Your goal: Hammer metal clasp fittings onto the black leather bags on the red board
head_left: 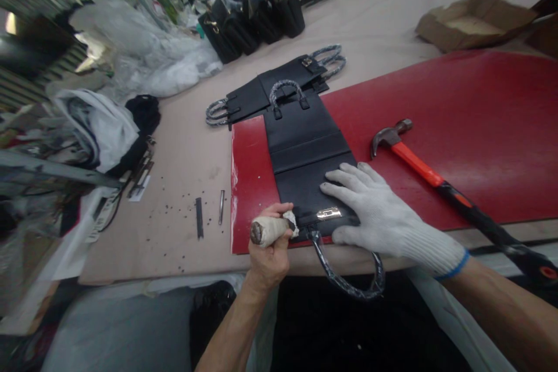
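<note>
A black leather bag panel [308, 133] with wrapped handles at both ends lies across a red board [250, 174]. Bare and closed, my left hand [271, 250] grips a punch wrapped in pale tape [271, 230], held upright at the panel's near left corner; its tip is hidden. My right hand [370, 200], in a white knit glove, rests with fingers spread on the panel's near right part. Between my hands sits a shiny metal plate [328, 213]. One plastic-wrapped handle [344, 283] hangs over the table's front edge.
A claw hammer [418, 165] with an orange and black handle lies to the right. Another black panel [270, 87] lies behind. Left are a metal rod [221, 207], a dark strip [199, 218] and small black scraps. Black bags [253, 20] and a cardboard box [473, 20] stand farther back.
</note>
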`<action>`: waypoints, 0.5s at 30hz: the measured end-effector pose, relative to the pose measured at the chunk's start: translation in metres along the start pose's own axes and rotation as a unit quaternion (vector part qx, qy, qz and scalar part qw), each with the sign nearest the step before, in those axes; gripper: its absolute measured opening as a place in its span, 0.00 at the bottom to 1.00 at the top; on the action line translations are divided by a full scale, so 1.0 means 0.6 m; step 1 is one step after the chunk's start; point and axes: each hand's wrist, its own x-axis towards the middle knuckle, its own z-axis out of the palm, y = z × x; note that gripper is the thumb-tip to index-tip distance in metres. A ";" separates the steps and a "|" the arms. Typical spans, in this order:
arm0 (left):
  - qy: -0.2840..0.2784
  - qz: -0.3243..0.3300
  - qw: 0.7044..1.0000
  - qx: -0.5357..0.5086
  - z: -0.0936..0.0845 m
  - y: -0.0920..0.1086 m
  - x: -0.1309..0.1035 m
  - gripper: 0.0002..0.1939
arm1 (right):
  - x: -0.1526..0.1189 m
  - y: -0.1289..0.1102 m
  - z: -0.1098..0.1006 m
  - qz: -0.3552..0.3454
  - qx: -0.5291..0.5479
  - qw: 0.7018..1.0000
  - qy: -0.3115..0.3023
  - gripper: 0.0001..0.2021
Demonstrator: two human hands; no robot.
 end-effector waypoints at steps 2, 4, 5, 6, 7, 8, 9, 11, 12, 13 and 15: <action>0.009 0.010 1.000 0.006 0.002 0.001 -0.005 0.10 | 0.000 0.001 0.000 -0.002 -0.004 1.000 -0.004 0.38; 0.020 0.004 1.000 0.017 0.003 0.004 -0.012 0.10 | 0.000 0.002 0.001 -0.003 -0.008 1.000 -0.009 0.38; 0.027 -0.005 0.999 0.024 0.004 0.005 -0.016 0.10 | -0.001 0.003 0.002 -0.002 -0.009 1.000 -0.010 0.38; 0.036 -0.017 0.999 0.030 0.004 0.007 -0.020 0.10 | -0.001 0.003 0.002 -0.001 -0.009 1.000 -0.010 0.38; 0.047 -0.028 0.998 0.033 0.005 0.008 -0.024 0.10 | -0.001 0.004 0.002 -0.001 -0.008 1.000 -0.008 0.39; 0.058 -0.037 0.997 0.033 0.006 0.009 -0.027 0.10 | -0.002 0.004 0.002 -0.001 -0.006 1.000 -0.006 0.39; 0.067 -0.043 0.996 0.031 0.007 0.009 -0.029 0.10 | -0.002 0.004 0.002 -0.001 -0.003 1.000 -0.004 0.39; 0.072 -0.046 0.996 0.025 0.008 0.009 -0.030 0.09 | -0.001 0.004 0.001 -0.001 0.002 1.000 -0.005 0.39; 0.067 -0.047 0.996 0.023 0.008 0.008 -0.029 0.09 | -0.001 0.004 0.000 -0.002 0.002 1.000 -0.008 0.38; 0.058 -0.048 0.997 0.023 0.006 0.007 -0.028 0.10 | -0.001 0.003 0.000 -0.001 0.001 1.000 -0.011 0.38; 0.037 -0.046 0.998 0.028 0.003 0.006 -0.023 0.10 | 0.000 0.003 -0.001 0.001 -0.003 1.000 -0.013 0.38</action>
